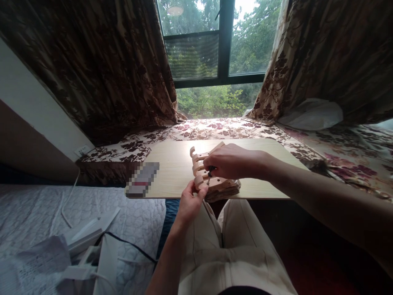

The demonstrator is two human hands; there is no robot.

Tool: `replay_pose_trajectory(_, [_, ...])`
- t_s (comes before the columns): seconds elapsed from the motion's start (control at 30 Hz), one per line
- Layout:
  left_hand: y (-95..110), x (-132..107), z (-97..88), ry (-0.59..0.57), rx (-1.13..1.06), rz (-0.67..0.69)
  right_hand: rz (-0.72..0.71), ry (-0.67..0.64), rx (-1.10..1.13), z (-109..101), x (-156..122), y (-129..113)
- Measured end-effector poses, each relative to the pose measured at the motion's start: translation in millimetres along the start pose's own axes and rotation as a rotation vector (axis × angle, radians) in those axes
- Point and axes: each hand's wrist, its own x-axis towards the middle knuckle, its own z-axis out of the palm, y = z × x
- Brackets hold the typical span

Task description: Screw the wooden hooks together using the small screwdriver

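Note:
A pale wooden piece with several curved, hook-like ends and dark holes (218, 180) lies at the front edge of the small table (172, 164). Under it is a folded brownish pad or bundle (225, 193). My left hand (190, 200) pinches the nearest curved wooden end (199, 181) between thumb and fingers. Above the wood, my right hand (225, 162) is closed around a small dark-handled screwdriver (210, 173). The shaft points down toward the wood close to my left thumb. My right fingers and wrist cover part of the piece.
A blurred-out flat object (143, 179) lies on the table's left side. Beyond are a flower-patterned window seat (211, 127) and curtains (129, 61). At lower left, a bed (27, 209) holds a white box (92, 229), papers and cables. A plastic bag (313, 114) sits at right.

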Motion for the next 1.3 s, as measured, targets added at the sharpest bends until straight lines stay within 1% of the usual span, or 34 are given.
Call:
replay_pose_trajectory(0.13, [0.6,-0.7,-0.2,0.002,-0.007,-0.004,0.009,-0.012,0.008,3.1,3.1,0.4])
replay_pose_trajectory(0.27, [2.3,-0.6,-0.3,-0.003,-0.016,-0.004,0.038,0.012,0.015,4.1,1.4,-0.3])
replay_pose_trajectory(0.4, [3.3,-0.5,0.1,0.003,-0.018,-0.005,-0.006,0.044,0.059,1.5,-1.9,-2.0])
replay_pose_trajectory(0.6, [-0.2,-0.3,-0.8,0.006,-0.006,-0.002,0.004,-0.010,0.032,1.5,3.5,0.1])
replay_pose_trajectory(0.8, [1.1,-0.7,-1.0,0.003,-0.008,0.003,0.043,-0.028,-0.004,3.0,2.8,0.7])
replay_pose_trajectory(0.97, [1.9,-0.3,-1.0,0.002,-0.002,0.004,0.010,0.018,0.055,1.1,-2.9,-0.6])
replay_pose_trajectory(1.1, [-0.9,0.6,-1.3,-0.002,0.005,0.007,-0.012,0.013,0.041,1.4,-0.6,-0.6])
replay_pose_trajectory(1.3, [-2.6,0.2,-2.3,-0.010,0.012,0.013,0.031,0.012,0.035,4.0,3.7,1.3])
